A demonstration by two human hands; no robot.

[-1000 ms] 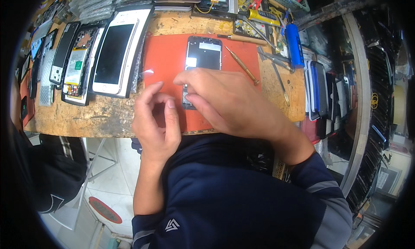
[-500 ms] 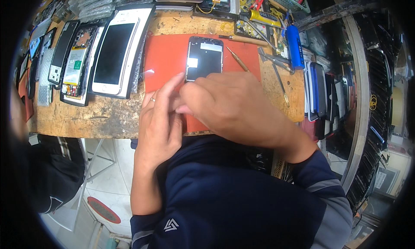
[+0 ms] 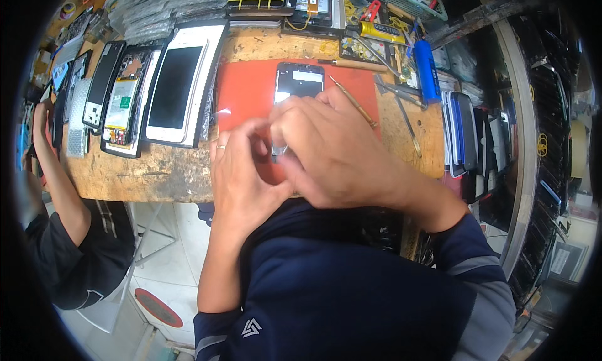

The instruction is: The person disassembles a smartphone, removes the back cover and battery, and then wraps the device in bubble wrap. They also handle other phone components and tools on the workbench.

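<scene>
My right hand [image 3: 332,151] is curled closed over the lower part of a dark phone screen assembly [image 3: 300,85], its fingertips hidden beneath the knuckles. Whatever it pinches, if anything, I cannot make out. Close beside it, my left hand [image 3: 241,173] wears a ring and is open, its thumb spread from its bent fingers and reaching toward my right hand. Between the hands shows a small dark, shiny patch, too blurred to name. The screen assembly lies on an orange mat [image 3: 241,88] and carries a white label. Just right of it, a thin brass-coloured screwdriver [image 3: 352,100] rests on the mat.
A white phone [image 3: 175,88] and opened phones [image 3: 122,104] lie at left. Tweezers [image 3: 407,126], a wooden-handled tool [image 3: 354,65], a blue cylinder [image 3: 427,71] and a yellow tube [image 3: 381,32] lie at right. A co-worker's arm [image 3: 59,163] reaches in at far left.
My left thumb has spread away from its fingers, widening the gap between them. My right hand now covers more of the screen assembly. The co-worker's arm has come into view, and the whole view has shifted slightly.
</scene>
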